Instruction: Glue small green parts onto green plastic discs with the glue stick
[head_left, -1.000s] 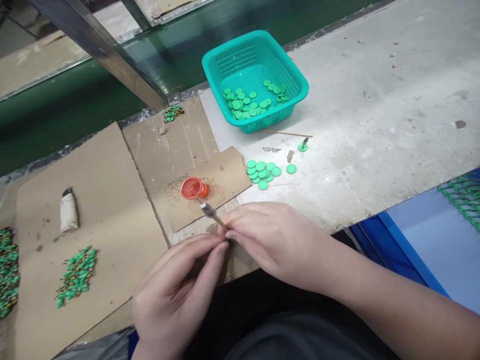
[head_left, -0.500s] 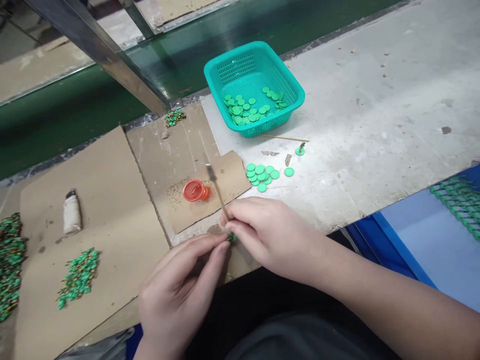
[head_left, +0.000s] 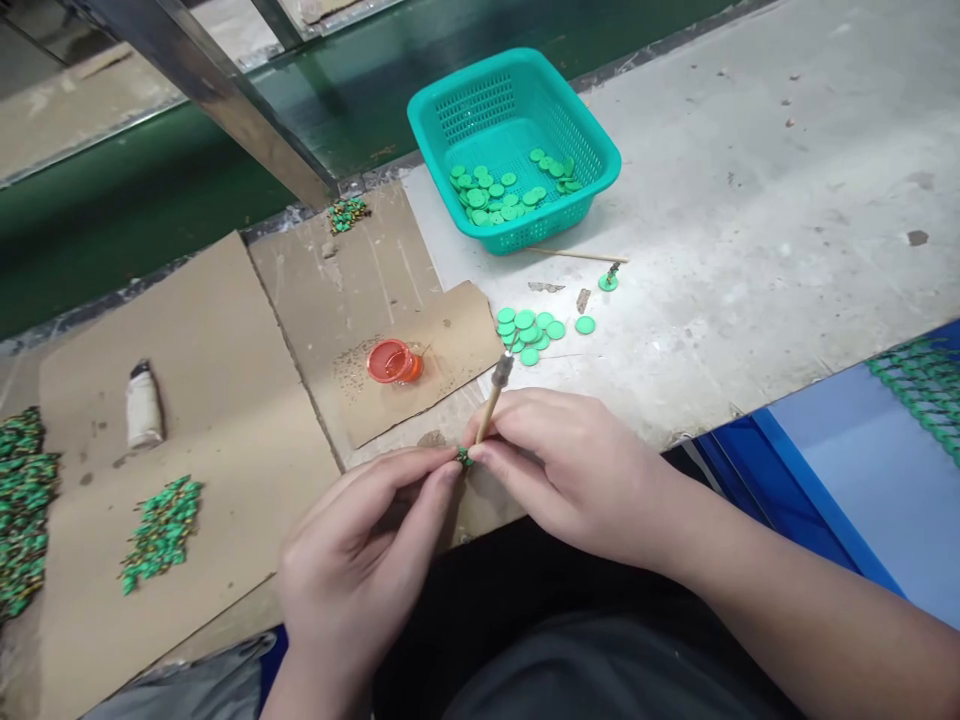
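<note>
Between the thumb and fingertip of my left hand (head_left: 367, 550) is a small green and dark piece (head_left: 463, 457), mostly hidden by the fingers. My right hand (head_left: 570, 470) is closed around a thin wooden-handled tool (head_left: 490, 408). The tool's dark collar and fine metal tip point up and away from me. The right fingertips meet the left ones at the small piece; whether they grip it too, I cannot tell. Just beyond my hands stands a small orange-red cup (head_left: 395, 361) of clear liquid. Several flat green discs (head_left: 528, 330) lie on the bench past my right hand.
A teal basket (head_left: 517, 238) with green discs stands at the back. Near it lie a thin stick (head_left: 585, 256) and a disc bearing a small upright figure (head_left: 609, 280). On cardboard (head_left: 247, 480) at left are a whitish tube (head_left: 144, 408) and piles of green-brown pieces (head_left: 161, 532).
The tool in my right hand has swung from leaning left to leaning right, its tip now over the discs. Both hands stay together at the small piece. The view has shifted slightly.
</note>
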